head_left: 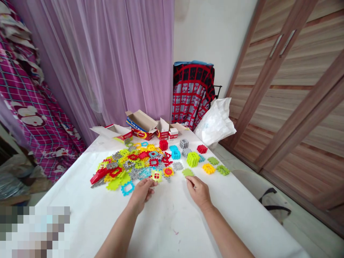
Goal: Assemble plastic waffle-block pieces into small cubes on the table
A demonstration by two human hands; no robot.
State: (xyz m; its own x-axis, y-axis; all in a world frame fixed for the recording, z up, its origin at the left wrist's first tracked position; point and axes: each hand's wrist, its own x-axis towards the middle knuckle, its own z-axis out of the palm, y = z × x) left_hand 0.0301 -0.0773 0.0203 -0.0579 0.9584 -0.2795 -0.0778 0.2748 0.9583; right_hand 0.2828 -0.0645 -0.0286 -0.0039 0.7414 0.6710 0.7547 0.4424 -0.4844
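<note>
My left hand (143, 193) pinches a lime-green interlocking building tile with a red window frame (156, 176) by its lower left corner. My right hand (199, 191) has its fingers curled closed at the near edge of a plain green building tile (188, 172), and seems to grip it there. Left of and beyond my left hand spreads a loose heap of toothed tiles (139, 164) in red, yellow, grey, blue and green. A yellow tile with a red round centre (168, 172) lies between the hands, a little farther off.
Stacked tiles stand at the right: a lime-green stack (192, 159), a blue stack (175, 152) and a red stack (163, 144). Opened cardboard boxes (142, 123) line the far edge of the white table (172, 218). A white plastic bag (215, 122) bulges at the far right corner.
</note>
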